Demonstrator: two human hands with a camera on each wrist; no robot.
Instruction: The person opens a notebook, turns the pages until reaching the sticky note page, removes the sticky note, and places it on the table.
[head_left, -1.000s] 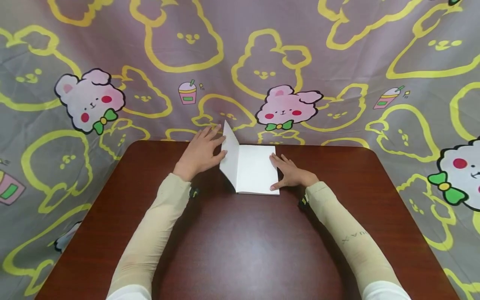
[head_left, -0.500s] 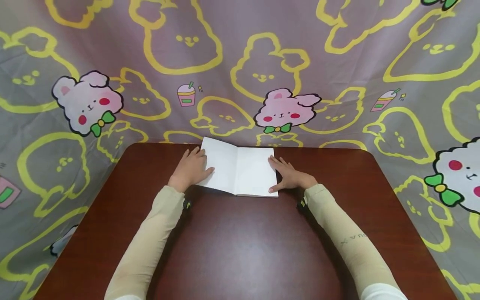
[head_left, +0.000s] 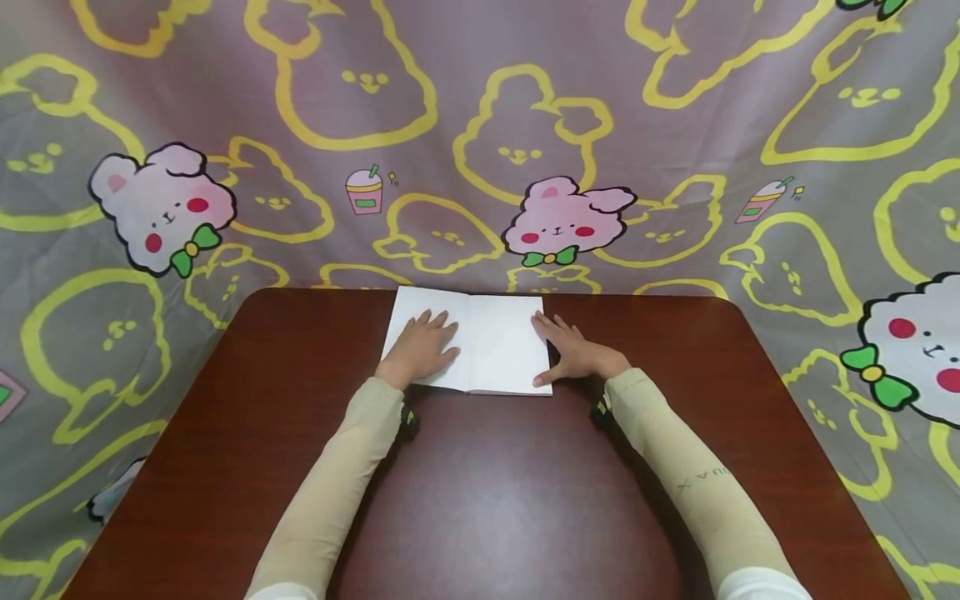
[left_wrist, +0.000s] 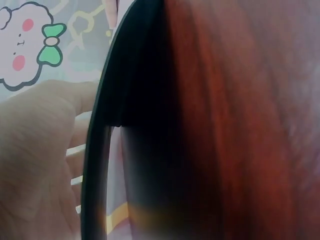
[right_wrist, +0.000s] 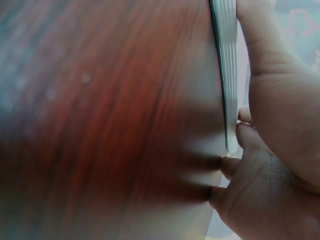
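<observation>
An opened book with blank white pages (head_left: 504,346) lies near the far edge of the table in the head view. My left hand (head_left: 422,348) rests on the left page with its fingers spread, and in the left wrist view the book's dark cover (left_wrist: 125,65) hides part of that hand. At the book's right edge is my right hand (head_left: 579,350), thumb at the near corner and fingertips at the far side. In the right wrist view the page block (right_wrist: 228,75) is seen edge-on, and two fingertips of that hand touch the table beside it.
The brown wooden table (head_left: 510,500) has rounded far corners. Directly behind it hangs a grey-pink curtain (head_left: 420,83) printed with cartoon bears and rabbits, which also runs along both sides.
The left page, raised a second ago, has come down to the left and now lies nearly flat. My left hand went left with it, then back right onto the page. My right hand stayed.
</observation>
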